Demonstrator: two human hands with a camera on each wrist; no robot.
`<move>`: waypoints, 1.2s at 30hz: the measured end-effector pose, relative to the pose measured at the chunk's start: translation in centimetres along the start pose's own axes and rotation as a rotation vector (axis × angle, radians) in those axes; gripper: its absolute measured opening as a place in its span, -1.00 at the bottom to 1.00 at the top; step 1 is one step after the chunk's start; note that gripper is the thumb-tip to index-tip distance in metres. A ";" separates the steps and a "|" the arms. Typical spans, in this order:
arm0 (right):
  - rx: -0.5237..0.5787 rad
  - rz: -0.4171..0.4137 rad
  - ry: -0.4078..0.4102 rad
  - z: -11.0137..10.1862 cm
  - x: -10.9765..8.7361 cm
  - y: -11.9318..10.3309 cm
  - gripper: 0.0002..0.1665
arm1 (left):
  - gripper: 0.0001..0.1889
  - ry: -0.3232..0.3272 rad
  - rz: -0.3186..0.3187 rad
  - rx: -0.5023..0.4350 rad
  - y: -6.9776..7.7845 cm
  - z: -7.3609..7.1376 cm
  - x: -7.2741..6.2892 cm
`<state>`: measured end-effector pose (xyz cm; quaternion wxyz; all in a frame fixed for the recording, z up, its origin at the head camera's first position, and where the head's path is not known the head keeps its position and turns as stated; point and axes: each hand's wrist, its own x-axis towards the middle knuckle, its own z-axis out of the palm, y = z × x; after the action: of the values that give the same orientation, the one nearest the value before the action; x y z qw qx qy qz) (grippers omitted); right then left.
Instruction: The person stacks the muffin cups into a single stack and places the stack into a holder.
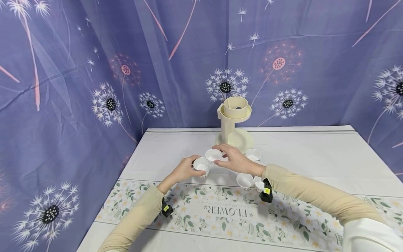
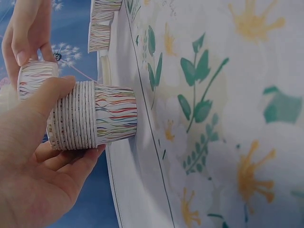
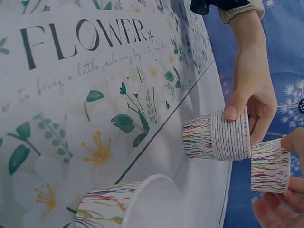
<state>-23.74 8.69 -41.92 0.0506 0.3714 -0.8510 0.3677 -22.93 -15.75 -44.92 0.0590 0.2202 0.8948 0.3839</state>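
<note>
My left hand grips a stack of nested paper cups, white with wavy coloured lines. Its thumb lies along one side of the rims and its fingers along the other. My right hand holds a single paper cup of the same pattern between thumb and fingers. The single cup is right beside the rim end of the stack; whether they touch I cannot tell. In the head view, both the stack and the single cup have their mouths facing up.
Several more paper cups stand near my right forearm, including one front cup and one rear cup; the forearm partly hides some. A cream stand with a round ring holder is behind my right hand. A floral runner crosses the white table.
</note>
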 end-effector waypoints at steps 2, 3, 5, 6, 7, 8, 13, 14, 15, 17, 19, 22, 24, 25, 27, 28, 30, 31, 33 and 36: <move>-0.004 0.005 -0.004 0.0 0.1 -0.1 -0.38 | -0.42 0.002 -0.007 -0.008 0.0 0.0 0.0; -0.002 0.006 -0.011 0.1 0.2 -0.1 -0.38 | -0.42 0.002 -0.011 -0.012 0.0 0.0 0.0; 0.004 0.006 -0.034 0.1 0.3 -0.2 -0.36 | -0.42 0.003 -0.012 -0.019 0.0 0.0 -0.1; 0.008 0.004 -0.046 0.1 0.3 -0.3 -0.36 | -0.42 0.003 -0.013 -0.022 0.0 0.0 -0.1; 0.014 0.003 -0.059 0.1 0.3 -0.3 -0.35 | -0.42 0.002 -0.014 -0.024 0.0 0.0 -0.1; 0.020 0.001 -0.069 0.1 0.4 -0.4 -0.35 | -0.42 0.001 -0.015 -0.025 -0.1 0.0 -0.1; 0.030 -0.008 -0.090 0.2 0.6 -0.6 -0.35 | -0.39 -0.005 -0.019 -0.028 -0.1 -0.1 -0.1; 0.029 -0.010 -0.091 0.3 0.6 -0.6 -0.35 | -0.39 -0.005 -0.018 -0.028 -0.1 -0.1 -0.1; 0.029 -0.010 -0.093 0.3 0.6 -0.6 -0.36 | -0.39 -0.005 -0.019 -0.027 -0.1 0.0 -0.1; 0.036 -0.009 -0.095 0.5 0.7 -0.7 -0.35 | -0.40 -0.004 -0.017 -0.025 -0.2 0.0 -0.1; 0.042 -0.016 -0.093 0.6 0.8 -0.8 -0.36 | -0.41 -0.001 -0.010 -0.025 -0.2 0.0 -0.1; 0.048 -0.034 -0.087 0.8 1.0 -1.0 -0.36 | -0.42 0.003 -0.002 -0.021 -0.2 0.0 -0.1; 0.044 -0.045 -0.088 0.9 1.1 -1.2 -0.37 | -0.42 0.005 0.004 -0.024 -0.3 0.0 -0.1; 0.042 -0.048 -0.091 1.0 1.1 -1.3 -0.37 | -0.42 0.005 0.005 -0.024 -0.4 0.0 -0.1; 0.036 -0.054 -0.099 1.1 1.3 -1.4 -0.37 | -0.40 0.005 0.006 -0.030 -0.5 0.0 -0.2; 0.031 -0.058 -0.104 1.1 1.3 -1.5 -0.38 | -0.40 0.005 0.009 -0.035 -0.5 0.0 -0.2; 0.029 -0.063 -0.112 1.2 1.5 -1.7 -0.38 | -0.41 0.005 0.015 -0.042 -0.6 0.0 -0.2; 0.027 -0.066 -0.114 1.2 1.5 -1.7 -0.38 | -0.40 0.006 0.017 -0.042 -0.6 0.0 -0.2; 0.023 -0.074 -0.115 1.3 1.6 -1.8 -0.39 | -0.40 0.005 0.021 -0.043 -0.6 0.0 -0.2; 0.023 -0.087 -0.115 1.5 1.8 -1.7 -0.39 | -0.39 0.002 0.019 -0.033 -0.6 0.0 -0.2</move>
<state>-23.59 5.87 -41.32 0.0133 0.4289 -0.8315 0.3528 -22.99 -16.17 -45.36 0.0580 0.2272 0.8863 0.3993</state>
